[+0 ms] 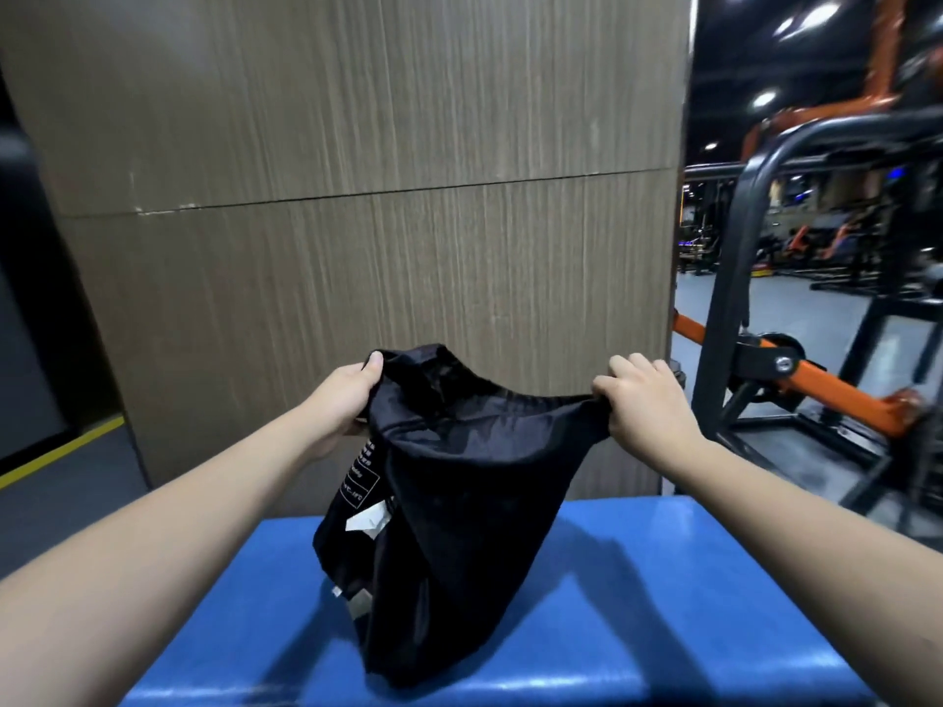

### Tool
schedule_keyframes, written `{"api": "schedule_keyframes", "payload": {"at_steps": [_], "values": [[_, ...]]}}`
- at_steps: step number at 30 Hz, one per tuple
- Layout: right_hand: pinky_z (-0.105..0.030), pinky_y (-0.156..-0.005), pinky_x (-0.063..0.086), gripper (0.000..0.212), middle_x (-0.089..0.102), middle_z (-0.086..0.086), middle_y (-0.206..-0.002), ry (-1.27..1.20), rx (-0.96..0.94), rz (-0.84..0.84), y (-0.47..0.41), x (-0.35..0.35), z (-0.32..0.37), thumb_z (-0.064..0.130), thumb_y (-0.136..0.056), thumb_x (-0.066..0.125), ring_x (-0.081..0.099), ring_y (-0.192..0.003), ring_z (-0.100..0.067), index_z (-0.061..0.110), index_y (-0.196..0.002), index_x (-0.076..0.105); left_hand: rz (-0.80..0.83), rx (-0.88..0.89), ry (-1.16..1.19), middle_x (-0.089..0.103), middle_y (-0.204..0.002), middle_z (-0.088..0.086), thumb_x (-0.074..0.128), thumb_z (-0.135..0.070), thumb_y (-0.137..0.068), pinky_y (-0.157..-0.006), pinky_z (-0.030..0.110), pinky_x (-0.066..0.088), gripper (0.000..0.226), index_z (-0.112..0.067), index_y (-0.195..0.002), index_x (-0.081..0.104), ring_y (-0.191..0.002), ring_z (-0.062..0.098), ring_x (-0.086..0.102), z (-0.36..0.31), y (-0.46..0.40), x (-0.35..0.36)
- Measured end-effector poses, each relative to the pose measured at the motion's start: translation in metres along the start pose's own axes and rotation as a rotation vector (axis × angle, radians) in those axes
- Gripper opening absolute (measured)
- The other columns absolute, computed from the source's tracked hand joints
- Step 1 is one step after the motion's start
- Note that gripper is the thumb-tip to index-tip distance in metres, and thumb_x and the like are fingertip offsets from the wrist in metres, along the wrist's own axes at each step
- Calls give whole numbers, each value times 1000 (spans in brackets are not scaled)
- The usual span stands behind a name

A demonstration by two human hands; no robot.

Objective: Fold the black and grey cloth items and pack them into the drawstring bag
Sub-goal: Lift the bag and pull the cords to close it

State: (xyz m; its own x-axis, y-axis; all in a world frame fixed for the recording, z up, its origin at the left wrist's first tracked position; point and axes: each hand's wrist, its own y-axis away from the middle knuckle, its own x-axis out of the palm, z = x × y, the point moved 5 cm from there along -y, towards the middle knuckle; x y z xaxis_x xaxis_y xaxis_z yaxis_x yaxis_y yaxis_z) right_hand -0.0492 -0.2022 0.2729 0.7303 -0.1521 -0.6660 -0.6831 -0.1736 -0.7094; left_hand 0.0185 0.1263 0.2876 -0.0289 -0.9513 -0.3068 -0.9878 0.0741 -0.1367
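Observation:
A black drawstring bag (449,512) stands upright on the blue padded bench (638,604), bulging as if filled. White printed text and white labels show on its left side. My left hand (347,400) grips the left side of the bag's top rim, thumb over the edge. My right hand (643,400) grips the right side of the rim and stretches it out to the right. The mouth of the bag is pulled wide between both hands. No black or grey cloth items show outside the bag; its contents are hidden.
A brown wood-grain pillar (357,196) rises right behind the bench. A black and orange gym machine frame (755,349) stands at the right. Grey floor with a yellow line (61,451) lies at the left.

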Motion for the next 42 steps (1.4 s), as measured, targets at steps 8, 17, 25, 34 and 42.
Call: {"api": "schedule_keyframes", "payload": {"at_steps": [8,17,25,34,42], "values": [[-39,-86,35,15,50,0,-89,-191,-100,193,15,8,17,10,-75,54,47,-90,-26,17,-87,54,-8,-13,-12,68,-89,4,38,-42,-105,-67,29,47,40,-13,-101,66,-73,19,60,10,6,14],[-38,-99,41,31,70,5,-102,-736,-71,429,-2,-16,91,41,-93,43,60,-99,-19,23,-108,63,-161,132,-163,49,-68,0,53,-33,-99,-55,30,50,23,-14,-87,47,-55,14,48,3,14,-8],[-35,-99,47,49,64,-8,-129,-619,7,704,-13,14,147,42,-92,62,59,-119,-26,15,-132,57,-286,314,-469,65,-66,-5,60,-39,-89,-68,41,58,20,-25,-75,57,-68,20,66,-4,34,-32],[-29,-104,42,80,55,-1,-140,-759,32,1018,3,31,162,43,-79,76,53,-125,-17,18,-148,43,-345,370,-484,64,-73,-5,62,-38,-90,-73,38,51,19,-25,-76,58,-72,14,61,4,49,-35],[-45,-85,58,56,74,-12,-100,-1132,145,1068,11,46,183,25,-59,85,72,-92,-28,0,-107,66,-277,384,-373,65,-69,3,58,-29,-94,-60,33,52,16,-19,-82,58,-50,13,68,2,62,-25]]}}
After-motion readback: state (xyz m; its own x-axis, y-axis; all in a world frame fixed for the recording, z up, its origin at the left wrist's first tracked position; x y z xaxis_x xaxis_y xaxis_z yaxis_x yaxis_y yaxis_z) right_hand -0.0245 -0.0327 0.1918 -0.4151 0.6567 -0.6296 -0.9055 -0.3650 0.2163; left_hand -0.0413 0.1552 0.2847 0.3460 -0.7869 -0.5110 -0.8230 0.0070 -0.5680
